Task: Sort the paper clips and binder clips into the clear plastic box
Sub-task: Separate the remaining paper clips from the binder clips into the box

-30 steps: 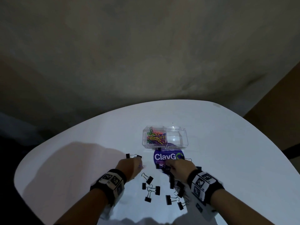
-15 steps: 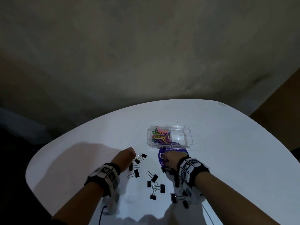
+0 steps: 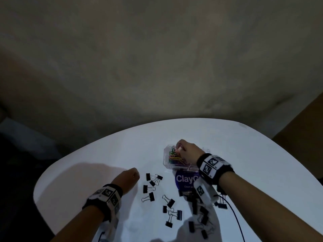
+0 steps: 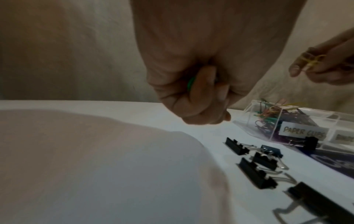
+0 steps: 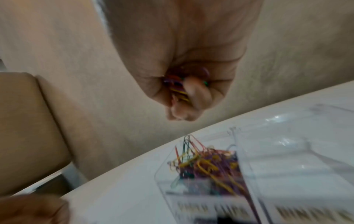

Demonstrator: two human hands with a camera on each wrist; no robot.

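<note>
The clear plastic box (image 4: 298,119) has a white label (image 4: 303,131) that says "PAPER CLIPS". The purple card (image 3: 185,182) says "ClayG".

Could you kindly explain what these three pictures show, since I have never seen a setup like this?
No machine here: a person sorts clips bare-handed, wearing cameras. The head view looks down on a white table; each wrist view looks along one hand. The clear plastic box holds colourful paper clips in the compartment labelled for them. Black binder clips lie scattered on the table beside a purple ClayGo card. The right hand, above the box, grips a bunch of coloured paper clips. The left hand is curled round something green, probably another clip.
</note>
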